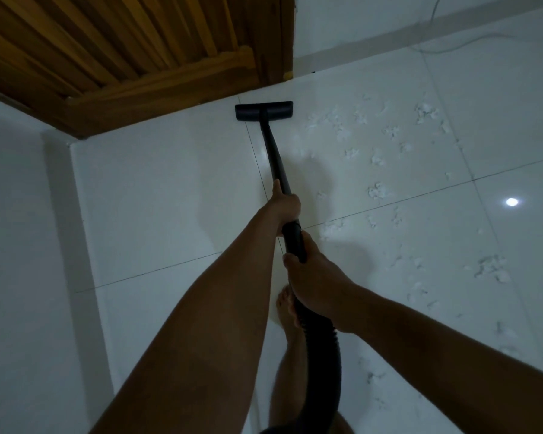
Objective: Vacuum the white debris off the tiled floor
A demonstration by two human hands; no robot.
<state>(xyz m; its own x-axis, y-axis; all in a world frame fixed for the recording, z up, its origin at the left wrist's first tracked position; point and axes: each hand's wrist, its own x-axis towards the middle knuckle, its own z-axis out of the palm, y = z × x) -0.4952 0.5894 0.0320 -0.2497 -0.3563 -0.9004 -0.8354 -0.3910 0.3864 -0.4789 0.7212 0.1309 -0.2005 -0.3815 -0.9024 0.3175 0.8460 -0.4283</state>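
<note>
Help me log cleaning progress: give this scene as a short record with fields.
tool: black vacuum head flat on the tiled floor, close to the wooden door
left hand: holds the wand, further forward
right hand: holds the top end of the hose, nearer the body
white debris: scattered clumps, all to the right of the head
tiles left of the wand: no debris seen
other: a bare foot below the hands
</note>
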